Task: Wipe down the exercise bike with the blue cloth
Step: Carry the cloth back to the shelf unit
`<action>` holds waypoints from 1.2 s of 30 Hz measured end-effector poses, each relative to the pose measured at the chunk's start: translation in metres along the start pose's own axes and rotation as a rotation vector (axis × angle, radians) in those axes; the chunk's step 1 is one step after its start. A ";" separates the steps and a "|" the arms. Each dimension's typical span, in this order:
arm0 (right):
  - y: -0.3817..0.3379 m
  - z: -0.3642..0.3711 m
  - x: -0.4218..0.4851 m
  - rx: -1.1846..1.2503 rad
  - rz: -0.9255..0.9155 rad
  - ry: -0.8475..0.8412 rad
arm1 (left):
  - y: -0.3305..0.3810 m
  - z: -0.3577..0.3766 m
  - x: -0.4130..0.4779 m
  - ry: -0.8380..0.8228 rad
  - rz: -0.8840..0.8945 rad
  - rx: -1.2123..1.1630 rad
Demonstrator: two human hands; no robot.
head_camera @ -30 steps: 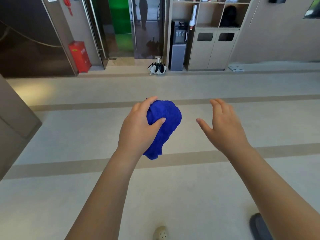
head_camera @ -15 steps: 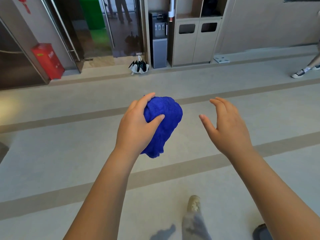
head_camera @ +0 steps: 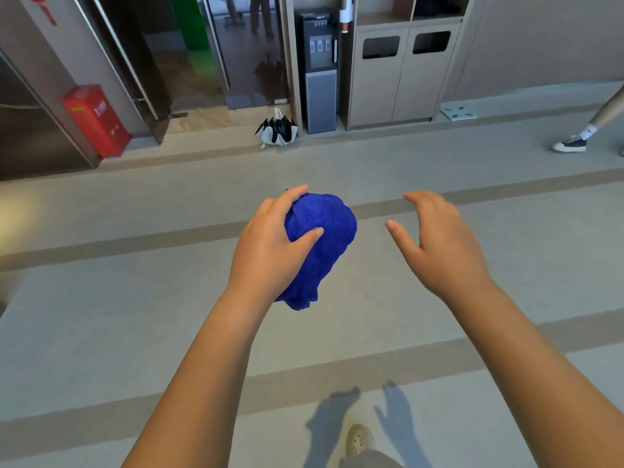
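A bunched blue cloth [head_camera: 324, 238] hangs in mid-air at the centre of the head view, above a pale floor. My left hand [head_camera: 270, 248] grips it, fingers over the top and thumb pressed into its side. My right hand [head_camera: 439, 241] is held out beside the cloth, a little to its right, fingers loosely spread and holding nothing. No exercise bike is in view.
A red box [head_camera: 96, 119] stands at the far left by dark doors. A folded umbrella [head_camera: 277, 131] lies beside a water dispenser [head_camera: 319, 69] and a bin cabinet [head_camera: 398, 69]. Another person's leg and sneaker [head_camera: 570, 143] show at the right edge. My own shoe [head_camera: 359, 440] is below.
The view has swung right and forward: the red box and doors slid left, a person's sneaker came in at the right. Both hands keep their pose, the left still gripping the cloth.
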State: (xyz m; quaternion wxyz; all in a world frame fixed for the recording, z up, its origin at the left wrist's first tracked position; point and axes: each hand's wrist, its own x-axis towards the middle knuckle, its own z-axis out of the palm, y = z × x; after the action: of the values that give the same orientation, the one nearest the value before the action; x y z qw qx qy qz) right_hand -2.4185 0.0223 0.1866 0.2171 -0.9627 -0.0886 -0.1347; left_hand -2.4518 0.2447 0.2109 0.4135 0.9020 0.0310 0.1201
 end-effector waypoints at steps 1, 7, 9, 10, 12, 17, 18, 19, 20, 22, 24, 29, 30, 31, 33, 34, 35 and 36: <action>0.010 0.001 0.017 -0.002 -0.005 -0.006 | 0.003 0.010 0.015 0.002 -0.005 0.001; 0.055 0.020 0.103 0.014 -0.003 -0.052 | 0.011 0.056 0.100 0.001 -0.033 0.014; 0.066 0.030 0.130 0.021 -0.005 -0.064 | 0.010 0.069 0.131 -0.008 -0.038 0.014; 0.072 0.035 0.144 0.026 -0.002 -0.068 | 0.009 0.075 0.146 -0.013 -0.038 0.010; 0.086 0.045 0.175 0.029 0.012 -0.073 | 0.006 0.090 0.181 -0.025 -0.035 0.002; 0.115 0.076 0.255 0.020 0.045 -0.062 | -0.008 0.123 0.271 -0.062 -0.010 -0.003; 0.120 0.084 0.274 0.016 0.051 -0.061 | -0.012 0.130 0.293 -0.070 -0.001 -0.005; 0.124 0.091 0.294 0.010 0.058 -0.061 | -0.015 0.137 0.315 -0.080 0.008 -0.012; 0.128 0.098 0.316 0.003 0.066 -0.059 | -0.019 0.144 0.339 -0.089 0.015 -0.018; 0.133 0.109 0.359 0.000 0.087 -0.052 | -0.023 0.154 0.385 -0.111 0.018 -0.023; 0.137 0.119 0.400 0.003 0.101 -0.047 | -0.026 0.163 0.429 -0.123 0.025 -0.020; 0.159 0.140 0.482 0.000 0.152 -0.034 | -0.028 0.190 0.526 -0.169 0.055 -0.027; 0.166 0.143 0.496 0.002 0.169 -0.031 | -0.027 0.197 0.545 -0.178 0.059 -0.027; 0.173 0.146 0.510 0.003 0.184 -0.028 | -0.027 0.204 0.561 -0.186 0.064 -0.025; 0.190 0.152 0.539 0.004 0.203 -0.027 | -0.027 0.218 0.594 -0.200 0.073 -0.025; 0.199 0.156 0.555 0.003 0.208 -0.023 | -0.027 0.226 0.610 -0.207 0.075 -0.028; 0.209 0.159 0.571 0.001 0.214 -0.016 | -0.028 0.234 0.626 -0.213 0.075 -0.028; 0.219 0.164 0.588 0.000 0.224 -0.008 | -0.028 0.242 0.643 -0.216 0.072 -0.027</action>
State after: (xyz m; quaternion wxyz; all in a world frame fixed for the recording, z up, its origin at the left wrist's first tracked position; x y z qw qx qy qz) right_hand -1.7750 -0.0347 0.1329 0.2306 -0.9671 0.0190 -0.1057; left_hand -1.7685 0.1840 0.1599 0.4221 0.9045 -0.0477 0.0372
